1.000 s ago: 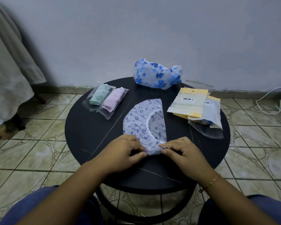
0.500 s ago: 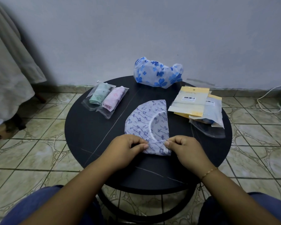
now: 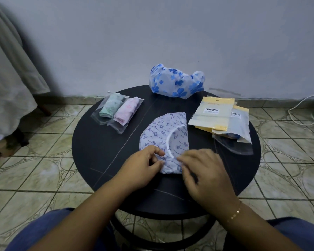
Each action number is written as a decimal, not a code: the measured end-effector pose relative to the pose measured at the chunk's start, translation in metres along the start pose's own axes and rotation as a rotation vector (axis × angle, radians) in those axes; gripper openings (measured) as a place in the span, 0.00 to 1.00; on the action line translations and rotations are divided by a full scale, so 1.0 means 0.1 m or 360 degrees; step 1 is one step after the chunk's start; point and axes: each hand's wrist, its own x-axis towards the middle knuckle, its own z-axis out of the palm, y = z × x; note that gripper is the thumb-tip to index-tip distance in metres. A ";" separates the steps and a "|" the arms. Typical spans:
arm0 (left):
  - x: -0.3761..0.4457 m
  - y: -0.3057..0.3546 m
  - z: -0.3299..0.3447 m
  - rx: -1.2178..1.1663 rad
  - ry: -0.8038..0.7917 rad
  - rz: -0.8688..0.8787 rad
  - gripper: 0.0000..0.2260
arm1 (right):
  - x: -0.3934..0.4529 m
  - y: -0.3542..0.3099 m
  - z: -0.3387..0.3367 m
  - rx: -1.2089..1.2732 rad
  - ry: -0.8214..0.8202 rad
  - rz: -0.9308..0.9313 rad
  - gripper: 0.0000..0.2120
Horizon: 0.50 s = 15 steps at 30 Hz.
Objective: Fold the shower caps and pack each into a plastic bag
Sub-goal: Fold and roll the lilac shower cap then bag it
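Shower cap point(image 3: 161, 134) with music notes lies half-folded mid-table, left hand point(image 3: 141, 167) pinching its near end, right hand point(image 3: 203, 171) resting relaxed on it. Two packed bags point(image 3: 116, 111) wait at the far-left edge (blue-flowered cap point(image 3: 176, 82) untouched, empty bags point(image 3: 219, 116) right).

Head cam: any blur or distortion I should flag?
Head view: right hand smeared by motion blur, left hand sharper; music-note cap crisp; wide-angle bends the floor tiles at the edges; light dim and soft, no glare.
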 end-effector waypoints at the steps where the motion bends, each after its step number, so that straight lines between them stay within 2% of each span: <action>1: 0.01 0.00 0.00 -0.0005 0.0008 -0.0002 0.05 | -0.04 0.00 0.01 -0.0020 -0.0029 -0.0101 0.10; 4: 0.02 -0.01 0.01 0.0003 0.0011 -0.0017 0.05 | -0.15 0.05 0.07 -0.0133 -0.0234 -0.0179 0.13; 7: 0.02 0.03 0.00 0.0073 -0.0029 0.0007 0.05 | -0.17 0.11 0.09 -0.0177 -0.0445 -0.0086 0.16; 15: -0.03 0.10 -0.07 0.0435 -0.0080 0.0236 0.09 | -0.13 0.13 0.11 -0.0050 -0.0649 0.0100 0.18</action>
